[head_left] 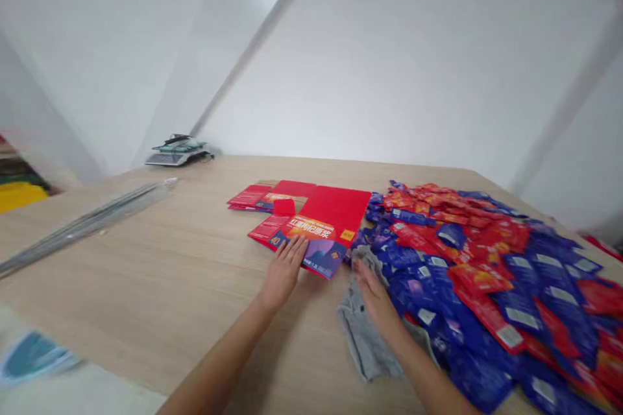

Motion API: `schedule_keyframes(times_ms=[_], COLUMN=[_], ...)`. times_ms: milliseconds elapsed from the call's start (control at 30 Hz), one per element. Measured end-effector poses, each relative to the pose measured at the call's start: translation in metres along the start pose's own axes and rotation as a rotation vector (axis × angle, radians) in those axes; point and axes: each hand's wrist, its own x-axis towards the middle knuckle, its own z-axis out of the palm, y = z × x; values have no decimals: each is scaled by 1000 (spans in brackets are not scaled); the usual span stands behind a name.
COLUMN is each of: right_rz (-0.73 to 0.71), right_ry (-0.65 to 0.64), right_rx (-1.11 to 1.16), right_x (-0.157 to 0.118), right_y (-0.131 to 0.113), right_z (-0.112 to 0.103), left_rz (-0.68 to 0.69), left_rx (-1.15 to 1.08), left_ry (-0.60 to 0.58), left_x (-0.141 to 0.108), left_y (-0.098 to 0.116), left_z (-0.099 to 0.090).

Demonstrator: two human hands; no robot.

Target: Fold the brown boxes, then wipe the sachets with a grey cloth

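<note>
A flattened red and purple carton (335, 207) with pale printing lies on the wooden table. My left hand (283, 272) rests its outstretched fingers on the carton's near left edge. On the right, my right hand (374, 295) is open, its fingers straight and close together. It touches a crumpled grey cloth (363, 337), close to the carton's right corner; the thumb is hard to make out. Behind the carton lie more flat red cartons (287, 189), partly overlapped by it.
A large heap of red and blue sachets (452, 272) covers the table's right side. A scale-like device (175, 150) stands at the back left. Long thin rods in clear plastic (97, 220) lie at left. A blue basin (36, 356) sits below the table (195, 253).
</note>
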Motion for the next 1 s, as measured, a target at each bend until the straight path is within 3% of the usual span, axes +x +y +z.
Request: schedule_keyframes(times_ms=[167, 267, 367, 467, 567, 667, 800, 933, 1000], right_rz=[142, 121, 52, -132, -515, -771, -851, -863, -865], right_ry=[-57, -121, -185, -228, -308, -396, -452, -338, -261], right_rx=[281, 377, 326, 138, -179, -442, -512, -394, -321], right_x=[38, 46, 51, 55, 54, 45, 38, 43, 50], right_y=[-52, -74, -90, -111, -136, -153, -154, -143, -137], right_z=[24, 27, 28, 30, 36, 47, 56, 54, 53], left_rz=[92, 149, 139, 103, -12, -271, -526, -583, -564], left_rx=[-106, -163, -186, -201, -284, -504, -719, -926, -1053], left_ry=[-1, 6, 28, 29, 26, 149, 399, 650, 687], left_x=[-23, -29, -31, -34, -38, -34, -6, 28, 34], left_y=[33, 42, 46, 45, 38, 21, -7, -26, -32], left_z=[-16, -21, -25, -25, -20, -15, -30, -64, -78])
